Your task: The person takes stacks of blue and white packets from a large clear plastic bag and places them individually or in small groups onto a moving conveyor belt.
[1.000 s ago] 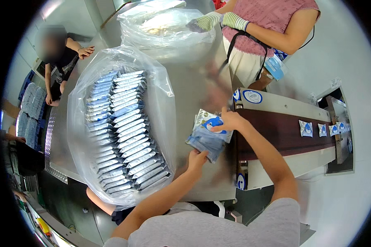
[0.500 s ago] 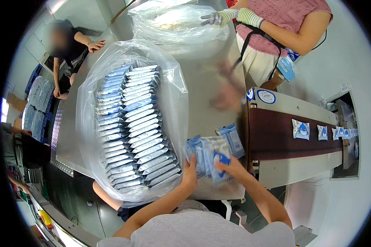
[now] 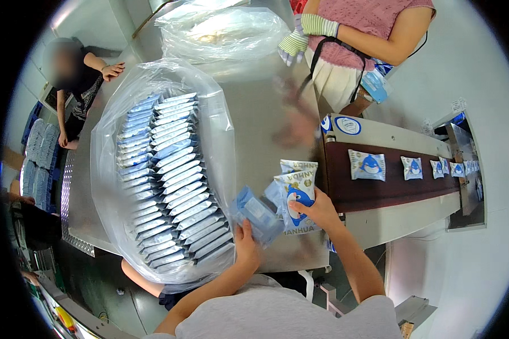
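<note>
Left hand: in the lower middle of the frame, the left hand (image 3: 246, 247) pinches the lower edge of a blue packet (image 3: 259, 216); half a second ago it was at packets lying side by side, and now this one is set apart, tilted, just beside the big bag's right edge.
Right hand: right of the lower middle, the right hand (image 3: 320, 212) grips a white packet (image 3: 298, 199), thumb across its front and fingers mostly hidden; the blurred packet at this hand earlier now shows clearly, its blue whale facing up.
Packets behind: a pale packet (image 3: 272, 195) and another white-topped packet (image 3: 300, 165) peek out past it; whether the right hand grips them too, I cannot tell.
Conveyor: on the brown belt (image 3: 390, 195) at the right, the nearest whale packet (image 3: 367, 165) has come closer to the belt's left end, with smaller-looking ones trailing behind.
Big bag: left of centre, the clear bag (image 3: 216, 110) keeps its two rows of packets (image 3: 181, 169), seemingly unchanged.
Co-worker: at the upper right, one striped glove (image 3: 293, 46) has drawn back from the second bag (image 3: 223, 34) and now hangs lower.
</note>
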Motion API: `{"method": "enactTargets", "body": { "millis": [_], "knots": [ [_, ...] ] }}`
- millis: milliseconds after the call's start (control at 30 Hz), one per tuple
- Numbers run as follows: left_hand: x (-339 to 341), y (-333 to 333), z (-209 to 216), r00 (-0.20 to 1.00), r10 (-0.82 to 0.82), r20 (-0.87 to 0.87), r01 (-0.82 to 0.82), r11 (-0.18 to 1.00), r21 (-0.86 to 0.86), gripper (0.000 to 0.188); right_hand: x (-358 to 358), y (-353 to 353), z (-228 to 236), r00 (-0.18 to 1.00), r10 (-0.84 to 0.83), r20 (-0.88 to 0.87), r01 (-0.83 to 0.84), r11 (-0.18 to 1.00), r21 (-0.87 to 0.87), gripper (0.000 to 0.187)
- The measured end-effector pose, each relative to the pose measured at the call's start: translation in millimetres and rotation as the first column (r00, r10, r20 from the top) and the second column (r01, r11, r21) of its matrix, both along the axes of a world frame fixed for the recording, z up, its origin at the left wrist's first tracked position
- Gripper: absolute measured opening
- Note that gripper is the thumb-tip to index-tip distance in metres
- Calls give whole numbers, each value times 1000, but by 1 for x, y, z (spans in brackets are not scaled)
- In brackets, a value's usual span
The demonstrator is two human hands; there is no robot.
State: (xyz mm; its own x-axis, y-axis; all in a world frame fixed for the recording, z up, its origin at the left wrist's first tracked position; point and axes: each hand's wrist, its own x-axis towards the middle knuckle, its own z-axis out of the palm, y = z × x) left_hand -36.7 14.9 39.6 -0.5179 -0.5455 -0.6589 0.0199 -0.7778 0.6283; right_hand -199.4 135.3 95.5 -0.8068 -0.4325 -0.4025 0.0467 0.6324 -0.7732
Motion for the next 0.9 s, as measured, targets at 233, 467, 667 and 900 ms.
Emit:
{"method": "enactTargets", "body": {
  "millis": [233,467,667,900],
  "knots": [
    [50,-3,-16,953,-304,-15,300,947,-118,45,3,-5,-23,897,362,-253,-147,785,602,96],
    [39,-4,-4,953,-286,-103,283,958,-46,51,42,-12,-6,810,485,-328,-350,850,393,71],
    [31,-16,-29,858,-444,-259,415,895,-162,77,86,-7,-18,993,27,-117,-66,935,-347,105],
    [12,-16,38,693,-676,-251,82,420,-904,138,82,28,-27,955,294,33,-155,590,-792,123]
  ]
}}
